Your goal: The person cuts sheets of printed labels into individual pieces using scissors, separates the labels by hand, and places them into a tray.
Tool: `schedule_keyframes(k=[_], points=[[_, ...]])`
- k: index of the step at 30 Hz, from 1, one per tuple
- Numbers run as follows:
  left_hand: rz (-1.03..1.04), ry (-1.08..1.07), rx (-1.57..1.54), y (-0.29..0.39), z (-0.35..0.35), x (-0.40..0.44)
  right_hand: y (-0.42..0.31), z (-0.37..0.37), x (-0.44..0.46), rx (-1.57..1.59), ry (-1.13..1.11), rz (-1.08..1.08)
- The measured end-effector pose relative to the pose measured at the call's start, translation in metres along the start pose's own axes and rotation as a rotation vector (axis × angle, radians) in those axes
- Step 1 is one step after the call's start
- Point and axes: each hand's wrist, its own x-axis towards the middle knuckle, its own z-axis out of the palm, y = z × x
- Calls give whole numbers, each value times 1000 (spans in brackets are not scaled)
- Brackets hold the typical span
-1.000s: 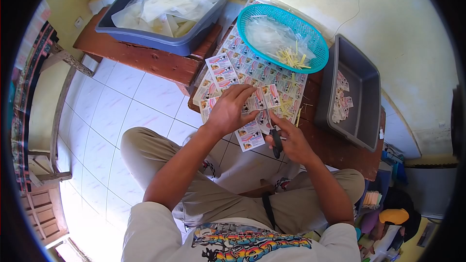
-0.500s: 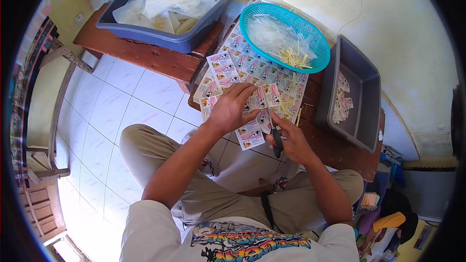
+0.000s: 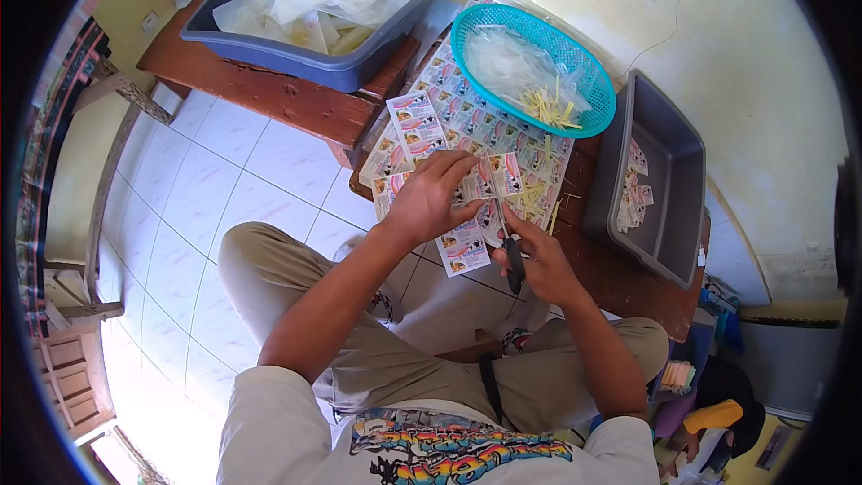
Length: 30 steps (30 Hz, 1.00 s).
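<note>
My left hand (image 3: 433,199) pinches a strip of printed paper labels (image 3: 477,181) between thumb and fingers. In my right hand (image 3: 546,262) is a pair of scissors with black handles (image 3: 514,267), fingers wrapped round them. The blades point away from me and lie across the strip near its right end, just left of the end label (image 3: 507,172). How far apart the blades are is too small to tell. Another label strip (image 3: 417,126) lies beyond my left hand, and a further strip (image 3: 464,250) hangs over the near edge below it.
A printed sheet (image 3: 446,81) covers part of the wooden bench (image 3: 620,292). On it stands a turquoise basket (image 3: 603,121) with clear plastic bags and yellow paper slivers. A grey tub (image 3: 675,171) holds cut labels; a blue-grey tub (image 3: 359,72) holds plastic bags. Another person (image 3: 718,418) is at lower right.
The view has shifted slightly. Both hands keep nearly the same place, with the scissors still at the strip. At lower right, the other person's orange sleeve and arm have moved.
</note>
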Motion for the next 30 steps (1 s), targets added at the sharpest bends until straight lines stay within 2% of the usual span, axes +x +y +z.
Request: schedule_keyframes(k=[30], points=[[-5,2,-27,-3,4,-1,1,0,0,34,-7,32]])
